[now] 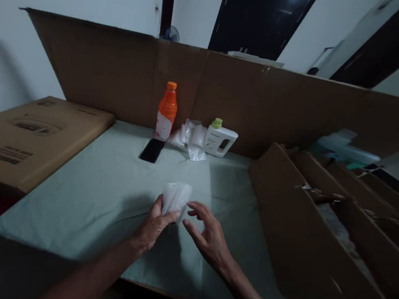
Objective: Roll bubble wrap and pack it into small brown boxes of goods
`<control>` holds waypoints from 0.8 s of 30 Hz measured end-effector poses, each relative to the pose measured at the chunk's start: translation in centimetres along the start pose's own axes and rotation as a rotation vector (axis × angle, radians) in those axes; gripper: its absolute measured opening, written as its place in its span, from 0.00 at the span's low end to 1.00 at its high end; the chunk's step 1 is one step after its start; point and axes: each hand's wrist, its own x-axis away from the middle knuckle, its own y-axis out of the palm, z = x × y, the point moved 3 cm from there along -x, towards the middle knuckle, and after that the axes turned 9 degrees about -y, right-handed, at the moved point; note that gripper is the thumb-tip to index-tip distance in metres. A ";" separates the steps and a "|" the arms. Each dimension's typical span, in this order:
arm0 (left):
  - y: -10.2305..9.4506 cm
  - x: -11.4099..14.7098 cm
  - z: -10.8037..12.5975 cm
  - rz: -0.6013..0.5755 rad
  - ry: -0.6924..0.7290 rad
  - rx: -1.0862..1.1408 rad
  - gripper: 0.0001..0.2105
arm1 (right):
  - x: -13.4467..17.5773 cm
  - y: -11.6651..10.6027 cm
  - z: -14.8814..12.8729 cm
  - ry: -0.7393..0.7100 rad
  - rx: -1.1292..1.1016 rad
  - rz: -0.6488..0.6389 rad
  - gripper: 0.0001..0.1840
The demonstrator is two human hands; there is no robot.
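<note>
A whitish bundle of bubble wrap (176, 198) is held above the green cloth by my left hand (154, 221), its thumb across the near side. Whether anything lies inside the wrap I cannot tell. Just to the right of the bundle is my right hand (209, 233), fingers apart and holding nothing. Further back, more clear bubble wrap (196, 142) lies in a loose heap between an orange bottle (168, 109) and a white jug (218, 140) with a green cap. A dark phone (152, 150) lies flat in front of the bottle.
A pale green cloth (108, 182) covers the table. Cardboard (121, 72) stands as a wall behind it. On the left lies a flat cardboard box (37, 139); on the right stands an open, divided carton (291, 228) with plastic items in it.
</note>
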 end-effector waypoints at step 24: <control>-3.2 -5.9 0.7 -0.024 -0.090 -0.191 0.43 | -16.7 -0.3 9.7 0.013 0.425 -0.069 0.37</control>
